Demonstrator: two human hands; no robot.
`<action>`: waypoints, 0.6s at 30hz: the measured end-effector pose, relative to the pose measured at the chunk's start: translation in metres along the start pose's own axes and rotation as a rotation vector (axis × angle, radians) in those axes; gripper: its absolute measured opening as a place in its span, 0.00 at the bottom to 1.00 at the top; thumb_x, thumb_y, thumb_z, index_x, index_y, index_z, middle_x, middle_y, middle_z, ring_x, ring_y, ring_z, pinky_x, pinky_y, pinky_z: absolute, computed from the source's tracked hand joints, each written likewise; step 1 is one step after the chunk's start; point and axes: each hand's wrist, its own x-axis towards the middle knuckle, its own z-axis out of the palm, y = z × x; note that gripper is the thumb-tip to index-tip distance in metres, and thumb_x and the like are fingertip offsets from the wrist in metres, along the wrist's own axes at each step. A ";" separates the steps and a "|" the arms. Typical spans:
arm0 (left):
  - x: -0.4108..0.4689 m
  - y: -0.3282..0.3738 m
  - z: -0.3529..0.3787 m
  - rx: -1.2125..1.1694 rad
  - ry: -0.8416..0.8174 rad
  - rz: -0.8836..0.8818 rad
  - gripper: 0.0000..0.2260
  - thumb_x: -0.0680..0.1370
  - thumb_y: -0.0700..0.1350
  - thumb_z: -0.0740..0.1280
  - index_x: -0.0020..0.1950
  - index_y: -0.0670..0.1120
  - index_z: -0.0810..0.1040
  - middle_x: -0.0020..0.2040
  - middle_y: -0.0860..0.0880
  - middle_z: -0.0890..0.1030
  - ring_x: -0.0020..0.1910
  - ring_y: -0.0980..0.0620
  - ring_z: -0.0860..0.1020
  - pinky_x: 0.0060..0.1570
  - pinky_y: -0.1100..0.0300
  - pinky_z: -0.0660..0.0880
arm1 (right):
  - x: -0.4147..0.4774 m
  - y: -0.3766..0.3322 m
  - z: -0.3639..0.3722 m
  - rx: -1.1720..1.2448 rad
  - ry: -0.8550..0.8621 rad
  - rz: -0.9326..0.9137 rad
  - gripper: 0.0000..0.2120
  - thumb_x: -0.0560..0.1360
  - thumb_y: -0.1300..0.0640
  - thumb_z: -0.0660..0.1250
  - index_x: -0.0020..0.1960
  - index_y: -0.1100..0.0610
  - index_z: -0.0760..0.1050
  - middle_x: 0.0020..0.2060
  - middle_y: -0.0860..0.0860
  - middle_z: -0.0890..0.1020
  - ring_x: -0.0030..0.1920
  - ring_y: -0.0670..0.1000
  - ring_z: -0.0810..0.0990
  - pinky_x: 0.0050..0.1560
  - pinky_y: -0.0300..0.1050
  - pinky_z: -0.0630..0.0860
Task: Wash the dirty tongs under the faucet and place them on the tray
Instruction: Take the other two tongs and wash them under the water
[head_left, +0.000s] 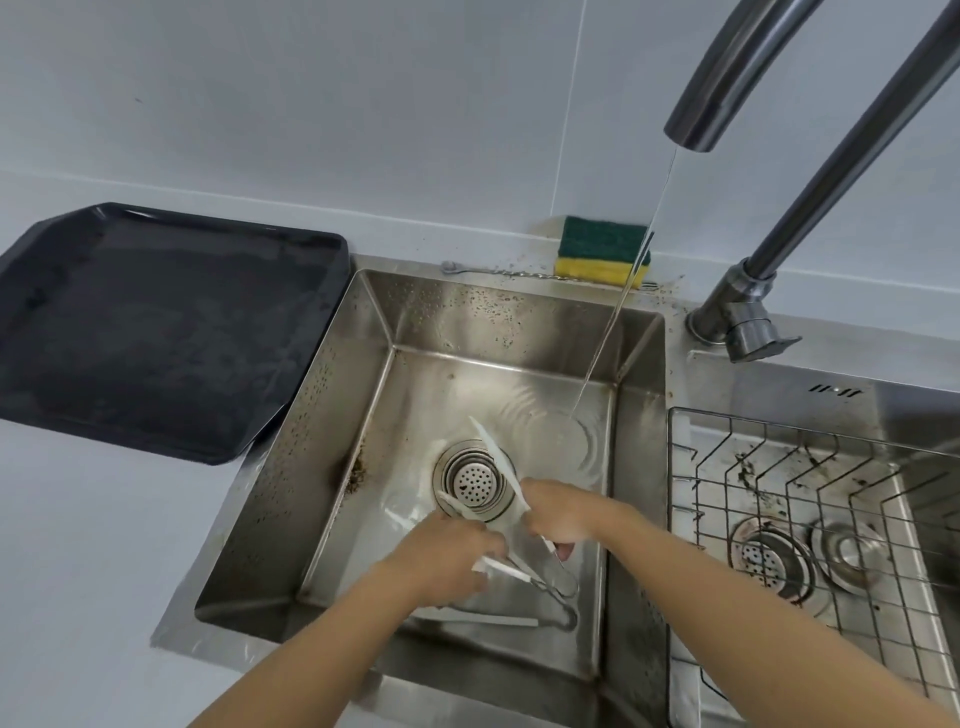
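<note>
A: Tongs (501, 475) held low in sink (332, 415), beside the stream; left hand (447, 558) and right hand (558, 512) fingers closed on them.
B: Judged light, stiff, wet-slick; best gripped mid-arm. Tray (156, 332) unused.

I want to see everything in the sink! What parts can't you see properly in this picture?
- Tongs: middle hidden by both hands, head view.
- Left hand and right hand: finger grip hidden underneath.
- Faucet: top cut off by the edge.
- Dirt on the tongs: too blurred to tell.
</note>
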 end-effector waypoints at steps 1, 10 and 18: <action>0.003 -0.001 0.005 0.026 -0.014 0.020 0.14 0.76 0.45 0.63 0.62 0.52 0.75 0.60 0.48 0.79 0.60 0.46 0.75 0.60 0.53 0.68 | 0.002 0.000 0.003 -0.012 -0.015 0.006 0.12 0.78 0.66 0.52 0.61 0.63 0.62 0.43 0.60 0.73 0.27 0.53 0.74 0.31 0.45 0.75; 0.019 0.010 0.035 0.144 -0.026 0.101 0.14 0.75 0.35 0.60 0.58 0.44 0.77 0.56 0.41 0.79 0.55 0.39 0.77 0.42 0.54 0.68 | 0.014 0.011 0.026 -0.222 -0.042 0.061 0.17 0.76 0.69 0.54 0.64 0.65 0.63 0.44 0.59 0.72 0.29 0.53 0.72 0.24 0.43 0.70; 0.025 0.009 0.042 0.192 -0.080 0.091 0.13 0.76 0.36 0.60 0.58 0.42 0.77 0.56 0.40 0.79 0.54 0.38 0.77 0.40 0.52 0.67 | 0.024 0.020 0.035 -0.310 0.006 0.050 0.19 0.80 0.60 0.55 0.68 0.64 0.59 0.60 0.64 0.74 0.56 0.63 0.76 0.44 0.48 0.70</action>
